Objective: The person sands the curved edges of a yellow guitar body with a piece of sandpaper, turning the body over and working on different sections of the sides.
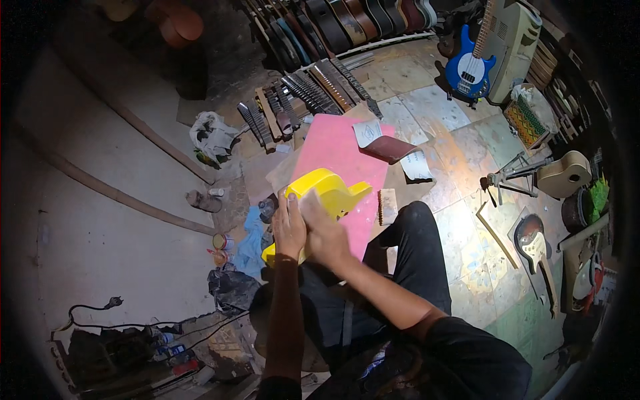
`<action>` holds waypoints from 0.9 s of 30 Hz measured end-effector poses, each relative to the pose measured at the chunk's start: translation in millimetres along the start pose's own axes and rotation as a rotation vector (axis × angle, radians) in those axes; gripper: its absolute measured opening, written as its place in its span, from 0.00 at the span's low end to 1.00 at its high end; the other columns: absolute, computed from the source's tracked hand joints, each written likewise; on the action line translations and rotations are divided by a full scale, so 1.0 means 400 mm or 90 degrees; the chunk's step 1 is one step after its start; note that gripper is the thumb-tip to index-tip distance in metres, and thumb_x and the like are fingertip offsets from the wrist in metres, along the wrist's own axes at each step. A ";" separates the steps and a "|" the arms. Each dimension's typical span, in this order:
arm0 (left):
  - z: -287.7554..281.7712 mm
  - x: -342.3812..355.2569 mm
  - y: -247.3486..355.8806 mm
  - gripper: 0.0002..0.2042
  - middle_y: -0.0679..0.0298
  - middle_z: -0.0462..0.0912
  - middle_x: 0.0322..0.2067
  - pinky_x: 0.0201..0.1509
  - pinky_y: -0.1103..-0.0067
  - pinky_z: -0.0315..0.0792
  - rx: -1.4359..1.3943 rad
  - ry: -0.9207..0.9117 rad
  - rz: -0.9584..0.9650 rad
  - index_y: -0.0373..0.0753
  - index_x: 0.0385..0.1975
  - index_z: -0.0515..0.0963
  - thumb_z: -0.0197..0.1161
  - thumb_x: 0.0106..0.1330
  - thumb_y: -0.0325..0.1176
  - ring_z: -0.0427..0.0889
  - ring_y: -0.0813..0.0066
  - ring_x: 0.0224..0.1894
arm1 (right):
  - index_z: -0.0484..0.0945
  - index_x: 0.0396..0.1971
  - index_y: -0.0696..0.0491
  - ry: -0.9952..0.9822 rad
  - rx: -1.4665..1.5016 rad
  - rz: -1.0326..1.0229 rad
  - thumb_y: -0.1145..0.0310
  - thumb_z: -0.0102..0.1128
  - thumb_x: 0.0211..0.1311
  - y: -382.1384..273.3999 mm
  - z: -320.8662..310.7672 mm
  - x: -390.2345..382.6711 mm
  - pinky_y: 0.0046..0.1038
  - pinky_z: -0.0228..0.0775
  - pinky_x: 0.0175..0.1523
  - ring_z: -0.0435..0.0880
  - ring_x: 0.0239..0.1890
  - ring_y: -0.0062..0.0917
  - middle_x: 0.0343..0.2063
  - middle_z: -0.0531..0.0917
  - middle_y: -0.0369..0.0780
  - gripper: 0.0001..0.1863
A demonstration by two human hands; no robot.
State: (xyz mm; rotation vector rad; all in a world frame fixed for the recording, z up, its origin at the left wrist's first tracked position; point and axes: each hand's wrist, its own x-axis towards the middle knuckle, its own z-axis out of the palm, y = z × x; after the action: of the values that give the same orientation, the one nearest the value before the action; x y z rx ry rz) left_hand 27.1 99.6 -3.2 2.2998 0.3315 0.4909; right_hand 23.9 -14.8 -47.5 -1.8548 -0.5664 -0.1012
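- The pink sheet (330,143) is the biggest thing here. It lies flat toward 1 o'clock, if the clock's middle is the yellow body and 12 points far away.
- The yellow guitar body (331,191) is by both hands, in front of the near part of the pink sheet. It looks hard and stiff, and I think it is a bit heavy. The shiny face may be slippery and could scratch or dent. Best hold it by the thick side, at 8 or 9 o'clock. The horn near 2 o'clock is thin, so don't lift by that alone.
- The curled brown paper (393,148) sits near 2 o'clock. It looks rough, light and bendy.
- The blue cloth (249,243) is at 8 o'clock, soft and crumpled.
- The right hand (325,233), at 5 o'clock, is over the yellow face. It is too blurry to tell how open it is or if it has anything.
- The left hand (288,228), at 8 o'clock, rests on the body's side, fingers almost straight and close together. I can't tell if the thumb hooks under.
- The little block (387,207) is at 3 o'clock.
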 end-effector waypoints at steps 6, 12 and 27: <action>0.012 -0.001 -0.019 0.19 0.36 0.83 0.46 0.49 0.48 0.71 0.010 0.019 0.028 0.38 0.61 0.69 0.42 0.82 0.44 0.80 0.30 0.47 | 0.66 0.73 0.57 0.181 0.004 0.019 0.81 0.45 0.68 -0.048 -0.023 0.028 0.37 0.66 0.73 0.69 0.73 0.44 0.71 0.68 0.54 0.32; 0.025 0.010 0.002 0.34 0.39 0.85 0.48 0.55 0.53 0.75 0.022 0.029 0.025 0.39 0.71 0.62 0.54 0.75 0.57 0.83 0.35 0.51 | 0.69 0.71 0.59 0.175 0.048 0.275 0.81 0.46 0.64 0.204 -0.077 0.039 0.35 0.65 0.72 0.75 0.69 0.45 0.67 0.73 0.57 0.32; 0.050 0.062 0.103 0.30 0.41 0.78 0.60 0.68 0.61 0.69 0.138 0.198 -0.039 0.27 0.65 0.69 0.69 0.69 0.40 0.77 0.46 0.63 | 0.79 0.62 0.57 0.059 0.068 0.264 0.81 0.49 0.58 0.305 -0.170 -0.189 0.35 0.72 0.68 0.83 0.61 0.45 0.56 0.83 0.55 0.29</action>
State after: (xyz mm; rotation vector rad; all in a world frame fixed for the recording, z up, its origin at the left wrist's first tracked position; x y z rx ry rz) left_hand 61.8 68.1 19.5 2.4109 0.6332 0.8186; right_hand 23.5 -131.8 -154.8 -1.8161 -0.1127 0.1173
